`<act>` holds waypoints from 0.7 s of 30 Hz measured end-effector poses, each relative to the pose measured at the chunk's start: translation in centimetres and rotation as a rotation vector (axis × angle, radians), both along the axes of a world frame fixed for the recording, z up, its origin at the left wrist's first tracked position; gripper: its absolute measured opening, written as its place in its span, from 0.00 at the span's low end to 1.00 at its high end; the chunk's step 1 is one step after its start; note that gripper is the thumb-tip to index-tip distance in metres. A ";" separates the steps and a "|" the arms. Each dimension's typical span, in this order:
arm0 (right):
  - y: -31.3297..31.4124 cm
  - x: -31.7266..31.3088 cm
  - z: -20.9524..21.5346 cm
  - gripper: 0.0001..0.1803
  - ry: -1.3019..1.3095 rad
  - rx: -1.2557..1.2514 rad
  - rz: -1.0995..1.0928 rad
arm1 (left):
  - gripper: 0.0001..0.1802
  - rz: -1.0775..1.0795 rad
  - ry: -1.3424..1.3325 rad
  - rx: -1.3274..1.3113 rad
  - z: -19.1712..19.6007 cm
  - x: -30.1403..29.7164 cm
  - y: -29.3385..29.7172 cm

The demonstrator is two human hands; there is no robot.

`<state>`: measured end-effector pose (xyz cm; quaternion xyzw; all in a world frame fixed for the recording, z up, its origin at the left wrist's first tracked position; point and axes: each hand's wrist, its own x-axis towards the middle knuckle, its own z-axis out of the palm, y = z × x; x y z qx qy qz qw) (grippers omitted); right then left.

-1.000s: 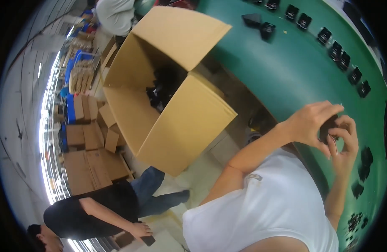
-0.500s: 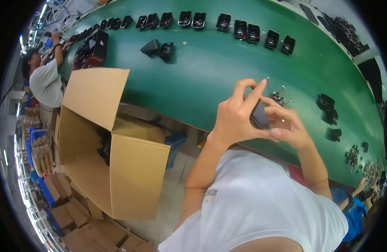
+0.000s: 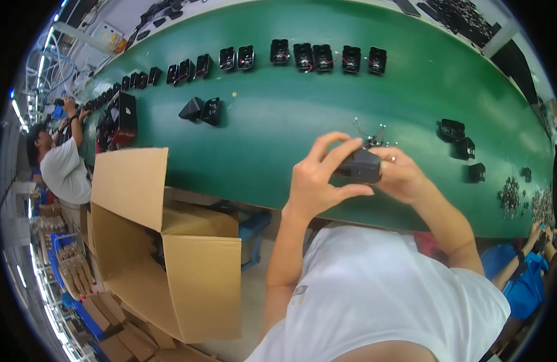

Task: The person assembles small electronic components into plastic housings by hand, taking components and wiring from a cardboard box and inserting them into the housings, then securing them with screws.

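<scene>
Over the near edge of the green table I hold a small black plastic housing between both hands. My left hand has its fingers curled over the housing's far side; its thumb points toward the right, below the part. My right hand grips the right end, with the fingers partly hidden behind it. Just beyond my fingertips lies a small heap of wired metal parts. Right of it rest several black housings.
A row of black housings with wires runs along the table. Two black pieces lie nearer. An open cardboard box stands at left. Small-part piles sit at right. Co-workers are at far left and lower right.
The housing has been turned, so a long side now faces me. My left thumb has come away from the right fingers. The whole view has shifted, with the table scene sliding left.
</scene>
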<state>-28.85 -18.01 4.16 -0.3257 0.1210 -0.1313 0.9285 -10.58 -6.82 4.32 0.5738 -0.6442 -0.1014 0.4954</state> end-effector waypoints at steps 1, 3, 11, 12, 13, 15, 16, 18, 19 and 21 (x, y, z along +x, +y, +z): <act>-1.1 -0.3 1.4 0.28 0.130 -0.490 -0.067 | 0.48 0.047 0.012 0.003 0.0 0.5 -0.1; -4.5 -0.2 3.0 0.20 0.374 -1.379 -0.389 | 0.47 0.220 -0.035 0.023 -0.4 2.9 -0.4; -21.3 -3.2 -3.0 0.16 1.034 -1.933 -0.531 | 0.46 1.190 -0.375 0.261 -5.4 19.3 -1.7; -21.7 -3.4 -4.3 0.15 0.994 -1.889 -0.508 | 0.47 1.235 -0.367 0.403 -5.6 19.4 -2.6; -21.3 -2.6 -4.8 0.15 0.963 -1.914 -0.447 | 0.45 1.183 -0.362 0.446 -6.4 20.7 -2.2; -20.7 -1.2 -5.0 0.16 0.979 -1.882 -0.459 | 0.41 1.064 -0.444 0.437 -9.2 23.8 -0.6; -20.3 -0.9 -5.1 0.17 1.022 -1.931 -0.490 | 0.37 1.035 -0.506 0.329 -10.0 24.0 -0.2; -19.0 -1.1 -5.6 0.18 1.019 -1.996 -0.667 | 0.32 0.951 -0.331 0.308 -10.1 23.5 -0.5; -17.7 -1.8 -5.4 0.18 1.034 -1.987 -0.657 | 0.28 0.923 -0.306 0.284 -9.6 22.2 -0.8; -14.1 -2.3 -2.8 0.18 0.734 -1.810 -0.842 | 0.28 0.826 -0.294 0.281 -8.7 21.1 -0.4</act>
